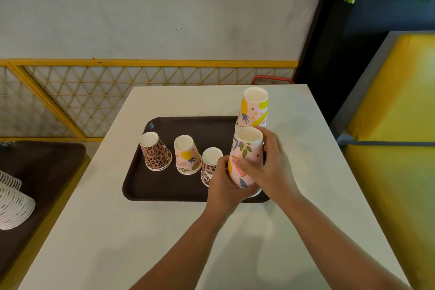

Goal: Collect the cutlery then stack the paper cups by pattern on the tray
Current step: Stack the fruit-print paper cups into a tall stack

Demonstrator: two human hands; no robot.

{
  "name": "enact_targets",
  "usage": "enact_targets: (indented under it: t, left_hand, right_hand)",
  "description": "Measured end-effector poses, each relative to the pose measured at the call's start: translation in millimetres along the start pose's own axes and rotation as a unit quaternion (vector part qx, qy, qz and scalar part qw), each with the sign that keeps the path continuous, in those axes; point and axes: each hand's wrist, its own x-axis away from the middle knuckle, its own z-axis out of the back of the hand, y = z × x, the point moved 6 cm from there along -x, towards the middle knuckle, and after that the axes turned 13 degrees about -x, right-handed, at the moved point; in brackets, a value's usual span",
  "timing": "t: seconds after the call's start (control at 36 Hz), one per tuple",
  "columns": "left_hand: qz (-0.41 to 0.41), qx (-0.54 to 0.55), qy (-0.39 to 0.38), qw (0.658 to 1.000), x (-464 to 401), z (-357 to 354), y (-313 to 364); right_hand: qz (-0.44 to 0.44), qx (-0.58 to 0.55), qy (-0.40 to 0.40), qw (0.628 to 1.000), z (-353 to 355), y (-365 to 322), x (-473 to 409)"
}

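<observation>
Risk at right of frame: left hand (223, 186) and right hand (270, 162) both grip floral cup stack (246, 158) over tray (164, 186); uneven squeeze could topple it onto neighbouring leopard cup (209, 167).

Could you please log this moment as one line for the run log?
both hands grip fruit-pattern stack | on tray: leopard stack, fruit stack, leopard cup, tall fruit stack | cutlery not visible
</observation>
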Motion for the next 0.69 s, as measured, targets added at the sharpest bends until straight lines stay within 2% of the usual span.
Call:
enact_targets:
  t: [0.14,0.33,0.56,0.69]
  left_hand:
    - [-0.023,0.008,0.001,1.0,0.5,-1.1,7.9]
    - [-0.016,0.007,-0.03,0.999,-0.7,-4.4,6.2]
    - [0.024,-0.023,-0.013,0.999,6.0,1.0,-8.3]
    - [0.02,-0.021,-0.013,1.0,7.3,2.5,-10.4]
  right_hand:
    - [-0.029,0.001,-0.01,1.0,0.8,5.9,1.6]
    - [-0.015,-0.013,0.008,1.0,6.3,-1.8,-3.3]
    - [0.028,-0.059,0.033,0.997,19.3,-32.5,-21.9]
    - [0.095,-0.118,0.101,0.983,37.5,-71.4,-52.8]
